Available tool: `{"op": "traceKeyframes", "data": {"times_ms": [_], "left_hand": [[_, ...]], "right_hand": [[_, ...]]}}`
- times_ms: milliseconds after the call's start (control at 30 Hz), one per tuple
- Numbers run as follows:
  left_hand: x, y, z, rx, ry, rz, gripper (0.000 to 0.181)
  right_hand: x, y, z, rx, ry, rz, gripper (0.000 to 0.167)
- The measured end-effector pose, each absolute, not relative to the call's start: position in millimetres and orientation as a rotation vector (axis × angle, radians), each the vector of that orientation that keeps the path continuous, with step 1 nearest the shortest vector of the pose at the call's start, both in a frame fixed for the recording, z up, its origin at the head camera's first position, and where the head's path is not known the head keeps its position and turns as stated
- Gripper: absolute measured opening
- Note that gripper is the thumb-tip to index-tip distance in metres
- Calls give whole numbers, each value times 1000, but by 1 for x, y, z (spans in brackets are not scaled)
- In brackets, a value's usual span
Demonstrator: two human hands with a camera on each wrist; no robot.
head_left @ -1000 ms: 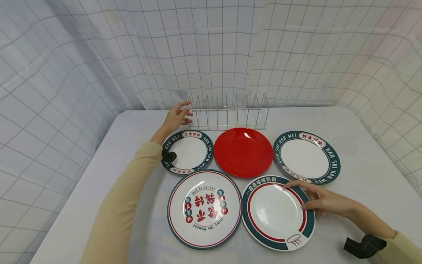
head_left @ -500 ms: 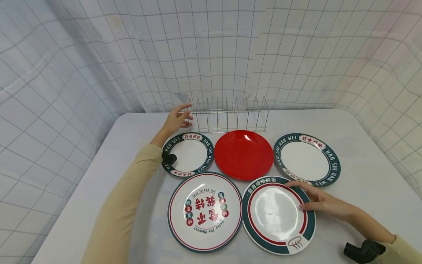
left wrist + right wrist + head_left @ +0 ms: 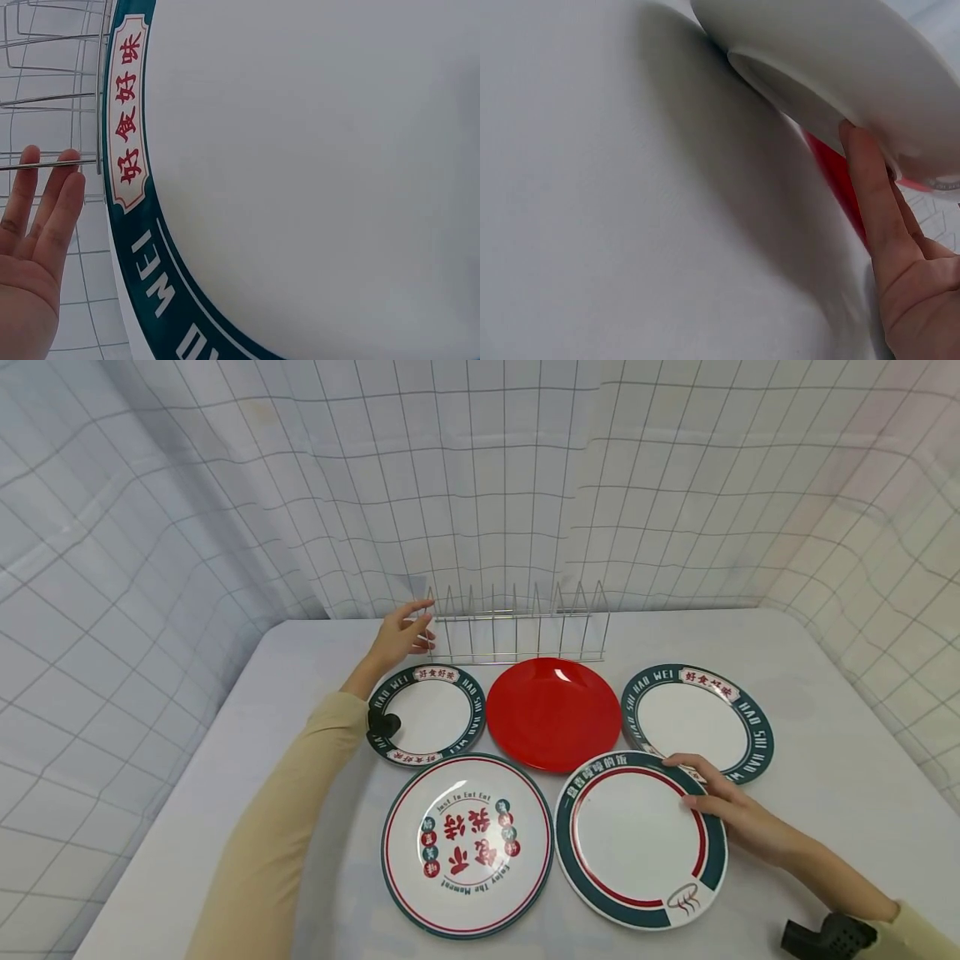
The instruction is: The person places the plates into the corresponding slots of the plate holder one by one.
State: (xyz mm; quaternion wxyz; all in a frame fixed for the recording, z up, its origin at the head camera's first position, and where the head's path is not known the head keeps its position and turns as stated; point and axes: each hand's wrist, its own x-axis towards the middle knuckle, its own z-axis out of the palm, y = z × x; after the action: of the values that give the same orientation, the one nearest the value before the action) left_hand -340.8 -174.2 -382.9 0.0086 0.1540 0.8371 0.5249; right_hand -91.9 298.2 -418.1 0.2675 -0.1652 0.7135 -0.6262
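My right hand (image 3: 738, 814) grips the right rim of a white plate with a green border and red ring (image 3: 637, 839), thumb above and fingers underneath. In the right wrist view its underside (image 3: 840, 45) is raised at an angle over the table, with fingertips against the foot ring. At the back, my left hand (image 3: 401, 633) touches the left end of a wire plate rack (image 3: 480, 617). Its fingers (image 3: 56, 217) look nearly straight against the rack's end wire in the left wrist view. A smaller green-rimmed plate (image 3: 431, 718) lies below that wrist.
On the white table (image 3: 247, 727) lie a red plate (image 3: 553, 714) in the middle, a green-rimmed oval-looking plate (image 3: 693, 727) at right, and a white plate with red lettering (image 3: 468, 910) in front. Gridded white cloth (image 3: 480, 485) hangs behind and at both sides.
The right hand has gripped the green-bordered plate and raised it off the table, shifting it slightly up and right. The left hand stays at the rack.
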Motion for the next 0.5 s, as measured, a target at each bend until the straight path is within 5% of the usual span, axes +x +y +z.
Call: {"op": "traceKeyframes", "data": {"times_ms": [500], "left_hand": [[-341,-174,-382,460,2627,1627,47]], "right_hand": [[-93,290,-389,-350,2078,-1760,38]]}}
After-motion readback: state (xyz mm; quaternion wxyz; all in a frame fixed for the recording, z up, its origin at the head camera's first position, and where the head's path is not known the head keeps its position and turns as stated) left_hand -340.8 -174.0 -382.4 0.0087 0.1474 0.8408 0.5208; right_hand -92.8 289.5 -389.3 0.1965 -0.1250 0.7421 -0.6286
